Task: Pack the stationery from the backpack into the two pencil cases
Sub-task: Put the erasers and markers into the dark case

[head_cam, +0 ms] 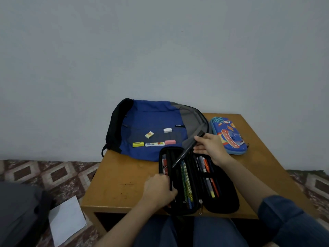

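Observation:
A black pencil case (222,202) lies open at the table's front edge, with pens and pencils in both halves. My left hand (158,190) grips its left side near the inner divider. My right hand (210,148) holds the far end of a black flap (187,150) lifted over the case. A blue and grey backpack (151,120) lies flat behind. On it rest several erasers: yellow (138,144), pink (170,142), white (167,130), a patterned small one (149,134) and a long patterned one (154,144). A shut blue cartoon pencil case (229,136) sits at the right.
The small wooden table (121,182) stands against a pale wall. A white sheet of paper (66,221) and a dark grey bag (19,211) lie on the patterned floor at the left. My knees are under the table's front edge.

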Action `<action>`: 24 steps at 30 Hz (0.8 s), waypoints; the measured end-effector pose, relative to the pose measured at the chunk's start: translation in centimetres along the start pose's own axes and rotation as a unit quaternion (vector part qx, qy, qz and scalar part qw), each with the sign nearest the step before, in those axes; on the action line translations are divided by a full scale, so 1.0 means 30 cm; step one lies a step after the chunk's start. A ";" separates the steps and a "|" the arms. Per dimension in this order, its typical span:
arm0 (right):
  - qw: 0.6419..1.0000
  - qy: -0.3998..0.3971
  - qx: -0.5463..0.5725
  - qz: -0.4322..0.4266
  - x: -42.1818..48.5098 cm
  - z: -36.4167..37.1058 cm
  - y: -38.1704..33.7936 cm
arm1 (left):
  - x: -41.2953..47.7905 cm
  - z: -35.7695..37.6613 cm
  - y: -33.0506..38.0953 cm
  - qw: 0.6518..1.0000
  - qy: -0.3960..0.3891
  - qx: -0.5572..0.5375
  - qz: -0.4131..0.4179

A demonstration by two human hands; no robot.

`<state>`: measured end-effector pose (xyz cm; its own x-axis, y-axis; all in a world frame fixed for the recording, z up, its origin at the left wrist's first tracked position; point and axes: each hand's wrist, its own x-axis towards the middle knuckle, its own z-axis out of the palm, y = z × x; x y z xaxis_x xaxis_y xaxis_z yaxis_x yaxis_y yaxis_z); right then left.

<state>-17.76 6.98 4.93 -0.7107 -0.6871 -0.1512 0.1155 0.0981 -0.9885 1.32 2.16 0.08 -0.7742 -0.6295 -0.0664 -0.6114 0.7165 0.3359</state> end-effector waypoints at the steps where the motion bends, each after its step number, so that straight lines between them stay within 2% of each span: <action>1: 1.000 0.011 -0.024 -0.009 -0.002 0.000 0.011 | 0.001 0.000 -0.005 1.000 -0.002 -0.025 -0.006; 4: 0.995 0.040 -0.083 -0.036 -0.001 0.007 0.053 | 0.016 0.013 -0.035 0.985 -0.020 -0.167 -0.039; 6: 0.992 0.046 -0.107 -0.046 -0.007 0.020 0.077 | 0.016 0.016 -0.052 0.954 -0.038 -0.290 -0.072; 8: 0.992 0.045 -0.111 -0.038 -0.014 0.039 0.099 | 0.007 0.017 -0.063 0.929 -0.043 -0.358 -0.083; 15: 0.987 -0.026 -0.152 0.036 -0.040 0.142 0.128 | 0.003 0.029 -0.081 0.900 -0.040 -0.427 -0.075; 20: 0.963 -0.121 -0.226 0.083 -0.077 0.197 0.149 | 0.005 0.028 -0.073 0.906 -0.025 -0.417 -0.061; 24: 0.957 -0.128 -0.249 0.079 -0.084 0.210 0.157 | 0.005 0.031 -0.071 0.915 -0.007 -0.400 -0.048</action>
<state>-11.05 4.62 0.70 -0.5103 -0.7832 -0.3554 -0.1828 0.5025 -0.8450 2.34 0.82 -1.52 -0.7286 -0.6700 -0.1422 -0.3651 0.2042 0.9083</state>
